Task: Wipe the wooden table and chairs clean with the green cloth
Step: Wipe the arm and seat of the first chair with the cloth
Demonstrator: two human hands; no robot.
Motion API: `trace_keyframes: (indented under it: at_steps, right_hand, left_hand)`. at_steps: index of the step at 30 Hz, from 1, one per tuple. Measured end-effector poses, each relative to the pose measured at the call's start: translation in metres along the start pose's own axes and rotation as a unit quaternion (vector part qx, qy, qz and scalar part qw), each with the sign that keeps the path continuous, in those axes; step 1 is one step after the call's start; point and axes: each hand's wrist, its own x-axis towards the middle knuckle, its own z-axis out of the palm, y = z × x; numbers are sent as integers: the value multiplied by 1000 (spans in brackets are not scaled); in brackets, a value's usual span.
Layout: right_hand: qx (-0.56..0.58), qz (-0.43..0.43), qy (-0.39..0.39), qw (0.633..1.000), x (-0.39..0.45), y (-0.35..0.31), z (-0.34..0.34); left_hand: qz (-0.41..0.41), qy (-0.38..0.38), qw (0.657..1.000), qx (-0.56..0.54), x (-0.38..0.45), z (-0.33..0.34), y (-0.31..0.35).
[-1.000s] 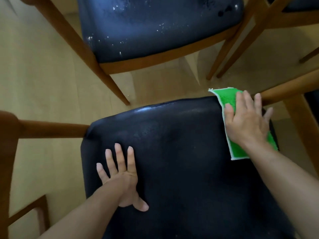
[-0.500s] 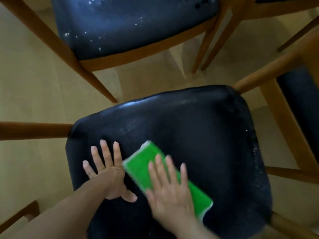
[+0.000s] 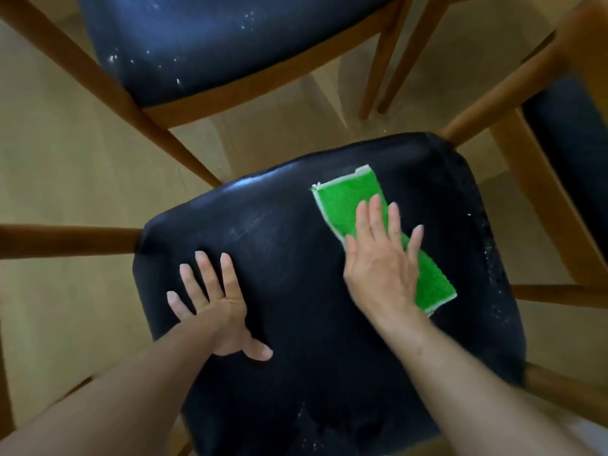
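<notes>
Presently, the green cloth [image 3: 348, 199] is pressed flat on the black chair seat [image 3: 296, 245] under the right hand [image 3: 381, 261], fingers [image 3: 375, 212] outstretched and grasping nothing. The left hand [image 3: 217, 307] is laid flat, splayed, beside it. White specks are seen along the seat's right edge. Bare seat lies between both hands. A second chair [image 3: 214, 41] stands beyond.

The cloth [image 3: 342, 205] lies on the near chair seat [image 3: 296, 245], right of centre, under the right hand [image 3: 383, 268]. The left hand [image 3: 220, 311] rests flat on the seat's left side. A second chair [image 3: 230, 44] stands behind.
</notes>
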Motion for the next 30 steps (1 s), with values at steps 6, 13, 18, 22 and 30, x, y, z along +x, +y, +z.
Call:
trace_keyframes:
  at_steps: [6,13,18,22,30]
  right_hand:
    - [-55,-131,-110,984,-84,-16,-1]
    - [-47,7,-91,995,-1,-27,-10]
    - [-44,-41,-108,992,-80,-40,-8]
    - [-53,-80,-152,984,-93,-30,-2]
    - [2,58,-81,995,26,-7,-7]
  left_hand:
    - [-1,6,1000,-1,-4,-1,0]
    - [12,4,1000,-6,0,1,-3]
    - [9,9,1000,-5,-1,0,-2]
    - [15,12,1000,-10,2,1,-4]
    - [28,15,999,-14,3,1,-6]
